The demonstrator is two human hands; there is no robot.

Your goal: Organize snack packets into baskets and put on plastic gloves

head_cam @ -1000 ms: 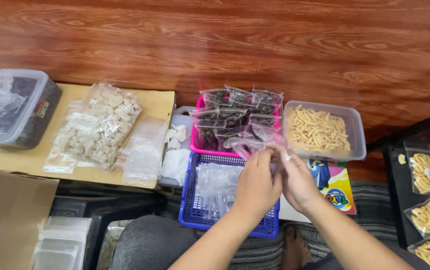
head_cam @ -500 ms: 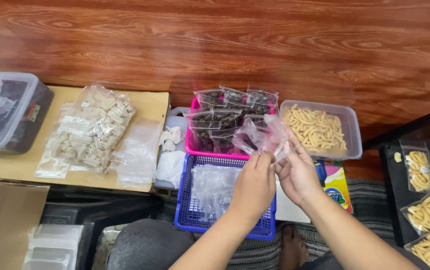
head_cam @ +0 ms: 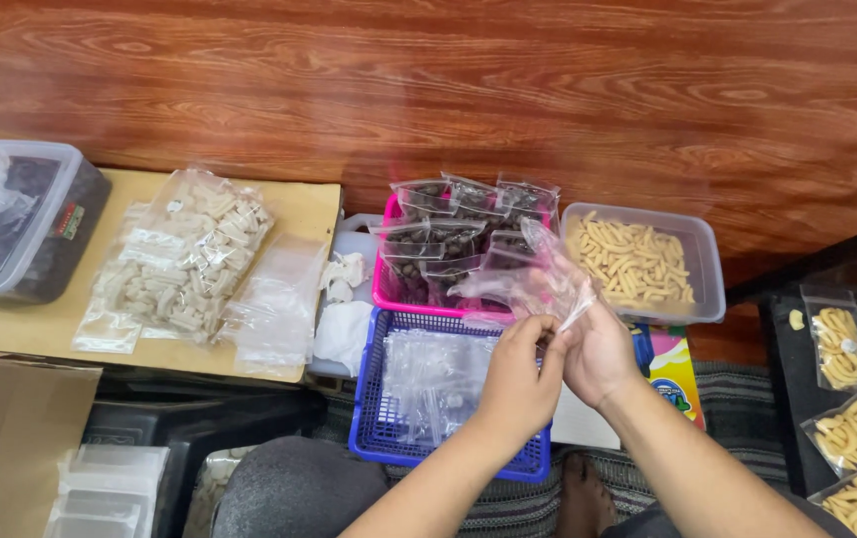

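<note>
Clear plastic bag [head_cam: 533, 284], small and empty-looking, is being held up above the near edge of the pink basket [head_cam: 388, 289] and the far edge of the blue basket [head_cam: 373, 438]. Both hands are meeting on it. The left hand [head_cam: 518, 374] is pinching the bag's lower edge, fingers curled narrow around the film. The right hand [head_cam: 598, 354] is gripping the same edge from the right side, fingers closed on it and touching the left hand's fingertips.

Blue basket, directly under the hands, is holding a loose pile of more clear bags [head_cam: 433, 384]. Pink basket, just beyond it, is holding packed bags of dark snacks [head_cam: 448, 239]. Right of that, a clear tub [head_cam: 707, 269] is holding pale yellow stick snacks. Far right, on a dark tray [head_cam: 782, 399], sealed bags of the same yellow sticks [head_cam: 842, 349] are lying in a row.

Left of the baskets, a cardboard sheet [head_cam: 309, 204] is carrying a large bag of pale pieces [head_cam: 184, 264] and some flat empty bags [head_cam: 274, 309]. At the far left, a lidded grey tub [head_cam: 60, 224] is sitting. White crumpled paper [head_cam: 344, 334] is lying between the cardboard and the baskets.
</note>
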